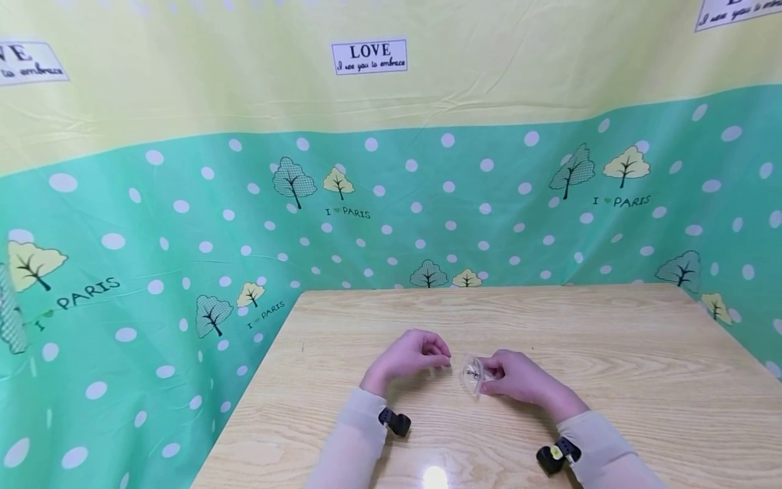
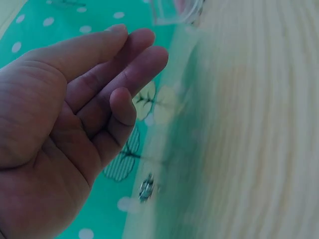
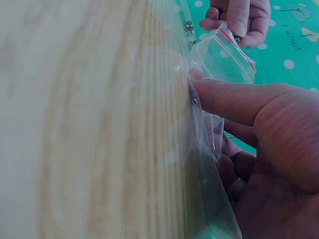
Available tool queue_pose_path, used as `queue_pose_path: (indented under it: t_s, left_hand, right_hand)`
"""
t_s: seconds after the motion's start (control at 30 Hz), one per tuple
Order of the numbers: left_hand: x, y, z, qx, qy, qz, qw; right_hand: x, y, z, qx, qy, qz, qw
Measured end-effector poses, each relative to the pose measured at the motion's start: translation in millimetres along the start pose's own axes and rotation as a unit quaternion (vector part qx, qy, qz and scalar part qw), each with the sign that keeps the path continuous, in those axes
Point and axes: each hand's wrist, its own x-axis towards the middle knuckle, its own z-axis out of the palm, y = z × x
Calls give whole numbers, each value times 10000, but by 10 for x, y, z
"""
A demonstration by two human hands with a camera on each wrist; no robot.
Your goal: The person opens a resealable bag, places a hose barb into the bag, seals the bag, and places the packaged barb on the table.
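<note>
My right hand (image 1: 519, 377) holds a clear zip-lock bag (image 3: 224, 55) with a red line along its mouth. Thumb and fingers pinch the bag's side, and its mouth faces my left hand (image 1: 415, 354). Small dark metal pieces show inside the bag in the head view. At the left hand's fingertips, close to the bag's mouth, the right wrist view shows a small metal piece (image 3: 237, 38) pinched; its exact kind is too small to tell. Another small shiny metal piece (image 2: 146, 188) lies on the table below the left hand. Several similar metal pieces (image 3: 189, 28) appear beside the bag.
The light wood-grain table (image 1: 342, 319) reaches back to a green and yellow curtain (image 1: 379, 197) with dots and trees. Each sleeved forearm wears a black strap with a small camera, one on the left (image 1: 396, 422) and one on the right (image 1: 554, 456).
</note>
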Motion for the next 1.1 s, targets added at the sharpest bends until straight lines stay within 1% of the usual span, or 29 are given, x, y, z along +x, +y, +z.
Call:
queue_pose_path:
  t_s: [0.1, 0.33, 0.43, 0.53, 0.73, 0.93, 1.1]
  left_hand:
    - [25, 44, 81, 106, 4, -35, 9999]
    - [69, 136, 227, 395, 101, -180, 9990]
    - [89, 165, 280, 426, 105, -179, 9989]
    - [102, 187, 323, 383, 49, -178, 9991]
    - [107, 204, 352, 242, -61, -118, 9996]
    - [102, 187, 345, 257, -26, -133, 9996]
    - [102, 159, 330, 299, 67, -177, 9994]
  right_hand:
    - [3, 5, -5, -7, -6, -97, 10000]
    - [3, 4, -12, -46, 15, -136, 9999]
    - [5, 9, -15, -47, 20, -195, 9998]
    - [4, 14, -14, -71, 5, -166, 9998]
    - [3, 19, -19, -89, 3, -249, 9997]
    - [0, 23, -25, -85, 28, -385, 9992]
    - [-2, 24, -24, -94, 27, -393, 9992]
